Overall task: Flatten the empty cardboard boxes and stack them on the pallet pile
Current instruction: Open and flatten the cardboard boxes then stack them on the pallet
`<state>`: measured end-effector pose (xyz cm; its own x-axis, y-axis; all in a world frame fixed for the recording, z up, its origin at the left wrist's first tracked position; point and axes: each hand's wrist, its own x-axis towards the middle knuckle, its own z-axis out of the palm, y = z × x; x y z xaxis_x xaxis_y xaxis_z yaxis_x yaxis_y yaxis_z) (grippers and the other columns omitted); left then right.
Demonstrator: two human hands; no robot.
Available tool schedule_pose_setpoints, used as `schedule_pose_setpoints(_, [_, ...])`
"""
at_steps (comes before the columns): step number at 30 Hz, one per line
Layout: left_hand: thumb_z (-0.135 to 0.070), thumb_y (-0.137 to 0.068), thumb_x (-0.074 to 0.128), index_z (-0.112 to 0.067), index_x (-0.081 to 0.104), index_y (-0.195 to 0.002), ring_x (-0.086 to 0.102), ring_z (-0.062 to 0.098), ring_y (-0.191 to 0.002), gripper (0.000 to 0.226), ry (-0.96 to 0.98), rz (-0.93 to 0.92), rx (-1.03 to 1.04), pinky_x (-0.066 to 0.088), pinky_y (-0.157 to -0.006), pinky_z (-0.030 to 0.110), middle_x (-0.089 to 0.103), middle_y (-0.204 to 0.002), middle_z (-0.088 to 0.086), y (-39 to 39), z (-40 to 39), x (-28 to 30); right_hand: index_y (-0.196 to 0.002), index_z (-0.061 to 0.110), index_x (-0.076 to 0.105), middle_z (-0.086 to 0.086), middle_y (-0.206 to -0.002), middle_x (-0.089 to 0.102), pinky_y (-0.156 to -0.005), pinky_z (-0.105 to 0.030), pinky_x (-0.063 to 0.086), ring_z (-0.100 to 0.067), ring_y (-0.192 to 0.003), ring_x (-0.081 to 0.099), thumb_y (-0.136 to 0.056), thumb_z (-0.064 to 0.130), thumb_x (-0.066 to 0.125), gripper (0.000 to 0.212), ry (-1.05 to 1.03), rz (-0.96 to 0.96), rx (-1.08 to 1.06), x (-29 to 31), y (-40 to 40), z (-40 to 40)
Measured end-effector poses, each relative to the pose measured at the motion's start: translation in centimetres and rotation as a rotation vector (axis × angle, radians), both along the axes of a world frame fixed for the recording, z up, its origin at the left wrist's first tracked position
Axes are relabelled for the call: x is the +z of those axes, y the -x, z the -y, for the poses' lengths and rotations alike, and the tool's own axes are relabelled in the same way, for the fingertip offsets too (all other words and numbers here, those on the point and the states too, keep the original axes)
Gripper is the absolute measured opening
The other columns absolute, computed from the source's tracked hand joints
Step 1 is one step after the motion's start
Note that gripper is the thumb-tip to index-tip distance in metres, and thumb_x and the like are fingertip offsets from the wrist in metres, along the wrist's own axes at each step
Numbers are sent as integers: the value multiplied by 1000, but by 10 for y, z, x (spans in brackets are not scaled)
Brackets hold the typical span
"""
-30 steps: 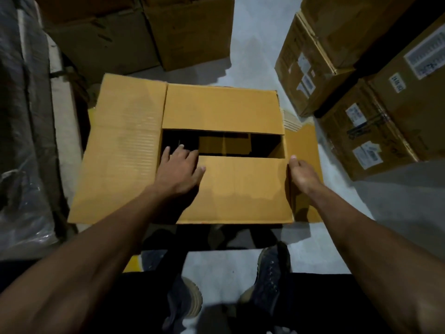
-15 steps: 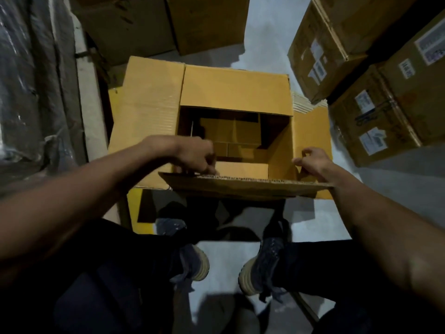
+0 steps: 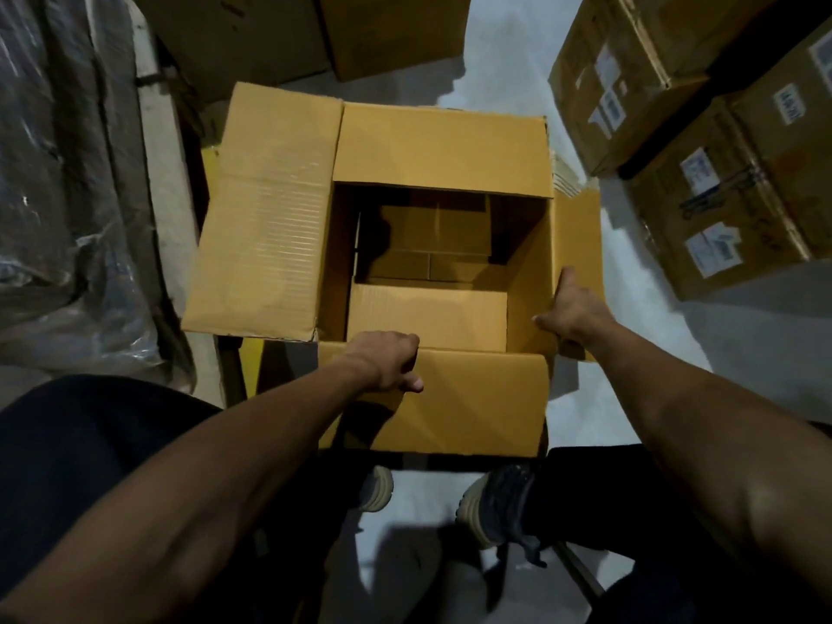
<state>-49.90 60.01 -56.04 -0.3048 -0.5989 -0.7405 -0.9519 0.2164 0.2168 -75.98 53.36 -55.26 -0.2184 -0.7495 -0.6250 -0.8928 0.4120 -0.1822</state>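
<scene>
A tan cardboard box (image 3: 265, 209) stands open on the floor in front of me, all its top flaps folded outward. Its bottom flaps are partly apart, and smaller cardboard pieces show inside. My left hand (image 3: 389, 360) grips the hinge edge of the near flap (image 3: 477, 398), thumb on the flap's top face. My right hand (image 3: 569, 308) holds the top of the box's right wall, thumb inside the box, fingers hidden behind the wall.
Sealed labelled cartons (image 3: 702, 141) are stacked at the right. More brown boxes (image 3: 315, 33) stand behind. Plastic-wrapped goods (image 3: 58, 173) fill the left side. My two shoes (image 3: 486, 502) stand on the pale floor just below the box.
The near flap, flat over the opening a second ago, has swung up and outward toward me. My left hand followed it back, and my right hand shifted to the box's right wall.
</scene>
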Motion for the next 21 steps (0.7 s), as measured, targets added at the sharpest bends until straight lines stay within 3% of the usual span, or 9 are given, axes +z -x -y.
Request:
schedule_pose_setpoints(3, [-45, -96, 58, -19, 50, -118, 58, 21, -97, 35, 148, 13, -5, 50, -85, 35, 62, -110, 3, 3, -12, 0, -152, 22, 13, -18, -125, 55, -82, -47, 51, -39, -109, 60, -95, 20, 65, 77, 25, -39, 20, -5, -7, -6])
schedule_pose_setpoints(5, [-33, -99, 55, -18, 50, -120, 60, 22, -96, 27, 290, -4, -44, 48, -80, 36, 64, -110, 4, 3, -20, -3, -151, 23, 13, -17, -123, 56, -86, -50, 53, -40, -107, 60, -95, 20, 64, 76, 34, -32, 9, -5, -8, -8])
schedule_pose_setpoints(7, [-27, -99, 54, -17, 49, -122, 62, 23, -92, 26, 362, -1, -94, 48, -75, 36, 65, -108, 3, 0, -24, -6, -149, 24, 14, -14, -115, 54, -81, -48, 53, -37, -98, 59, -95, 19, 64, 74, 39, 0, -20, -6, -9, -10])
schedule_pose_setpoints(10, [-40, -98, 56, -20, 50, -119, 57, 19, -87, 29, 262, -22, -143, 45, -73, 33, 64, -105, 1, -10, -31, -9, -146, 23, 17, -11, -108, 50, -76, -46, 52, -33, -90, 56, -94, 19, 66, 71, 27, -2, -35, -8, -13, -21])
schedule_pose_setpoints(14, [-55, -96, 52, -21, 53, -112, 57, 20, -89, 37, 153, -31, -130, 49, -78, 34, 63, -106, 2, -18, -36, -10, -138, 22, 25, -14, -116, 57, -83, -51, 54, -39, -100, 61, -92, 20, 67, 62, 37, -54, -50, -10, -19, -38])
schedule_pose_setpoints(18, [-73, -89, 45, -20, 55, -125, 58, 20, -101, 65, 10, -83, 42, 51, -88, 38, 63, -116, 1, -16, -19, -7, -144, 25, 22, -18, -130, 48, -93, -55, 48, -43, -116, 53, -92, 26, 67, 69, 12, -48, -152, -9, -17, -32])
schedule_pose_setpoints(21, [-72, -93, 38, -17, 62, -118, 61, 22, -102, 65, -13, -325, 474, 51, -91, 41, 66, -113, 3, -13, -1, -3, -145, 21, 24, -20, -136, 42, -98, -52, 43, -43, -123, 46, -92, 29, 66, 68, 20, -49, -232, -9, -14, -25])
